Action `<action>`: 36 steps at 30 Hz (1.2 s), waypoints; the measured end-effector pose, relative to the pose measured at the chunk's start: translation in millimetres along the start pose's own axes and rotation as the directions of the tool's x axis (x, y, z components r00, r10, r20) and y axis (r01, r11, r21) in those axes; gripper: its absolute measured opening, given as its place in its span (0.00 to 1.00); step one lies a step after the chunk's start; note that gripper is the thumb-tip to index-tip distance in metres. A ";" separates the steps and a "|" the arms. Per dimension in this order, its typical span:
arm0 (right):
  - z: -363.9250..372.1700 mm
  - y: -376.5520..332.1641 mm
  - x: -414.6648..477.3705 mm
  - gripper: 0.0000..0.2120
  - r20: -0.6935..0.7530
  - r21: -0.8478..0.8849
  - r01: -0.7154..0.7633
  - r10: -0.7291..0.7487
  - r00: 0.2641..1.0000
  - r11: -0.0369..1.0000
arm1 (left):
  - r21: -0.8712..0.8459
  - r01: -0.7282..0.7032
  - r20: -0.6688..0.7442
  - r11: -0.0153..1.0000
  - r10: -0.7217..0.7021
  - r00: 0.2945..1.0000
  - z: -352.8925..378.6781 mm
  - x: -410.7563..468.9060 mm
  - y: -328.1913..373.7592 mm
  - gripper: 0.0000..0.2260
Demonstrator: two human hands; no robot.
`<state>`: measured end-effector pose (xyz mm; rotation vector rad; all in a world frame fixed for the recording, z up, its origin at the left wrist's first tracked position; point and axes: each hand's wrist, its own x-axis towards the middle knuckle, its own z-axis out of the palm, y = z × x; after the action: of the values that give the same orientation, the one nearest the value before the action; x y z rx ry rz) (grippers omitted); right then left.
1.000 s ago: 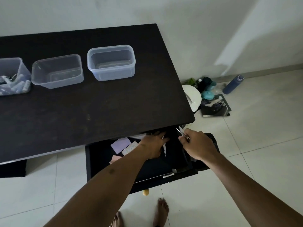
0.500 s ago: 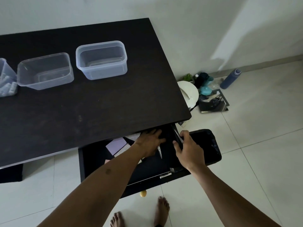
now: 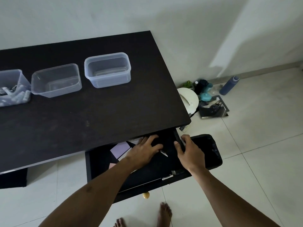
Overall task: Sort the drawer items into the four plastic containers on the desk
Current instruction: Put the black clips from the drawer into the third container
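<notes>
Reaches both arms down into open drawer (image 3: 101, 163) under front right corner of dark bench (image 3: 98, 115). Puts left hand (image 3: 145, 150) deep inside, fingers spread and near flat on dark contents. Covers one end of slim silver-tipped item (image 3: 164, 154) with that hand; can't tell if gripped or just lying under the thumb. Hooks right hand (image 3: 191, 150) over drawer's right side wall, thumb inside, fingers curled round the outside. Shows purple pad (image 3: 120, 149) in drawer, just left of left hand. Shows three clear containers in a row at back of bench, well apart from drawer: right container (image 3: 108, 79), middle container (image 3: 55, 92), left container (image 3: 22, 79) with small items inside, cut by frame edge. Shows black bin (image 3: 211, 154) on floor just beside drawer.
</notes>
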<state>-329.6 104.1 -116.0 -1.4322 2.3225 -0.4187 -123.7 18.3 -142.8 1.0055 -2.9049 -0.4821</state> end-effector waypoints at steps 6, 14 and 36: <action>-16.3 -11.4 -9.4 0.14 -0.078 -0.029 0.042 -0.044 0.996 0.999 | -0.157 0.175 -0.038 0.972 -0.183 0.982 -36.4 -36.7 8.4 0.13; -43.8 -91.8 -20.8 0.13 -0.032 -0.041 0.220 -0.221 0.975 0.975 | -0.534 0.460 -0.007 0.710 -0.547 0.837 -96.3 -81.4 4.1 0.10; -34.3 -451.9 87.2 0.16 0.216 0.105 0.448 -0.460 0.861 0.888 | -0.897 0.427 0.068 0.114 -0.920 0.387 -298.1 -131.8 -217.8 0.08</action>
<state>-26.4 -169.7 98.7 -1.8935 1.7636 -0.4044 149.1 -146.7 85.3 1.8563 -1.0922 -1.1875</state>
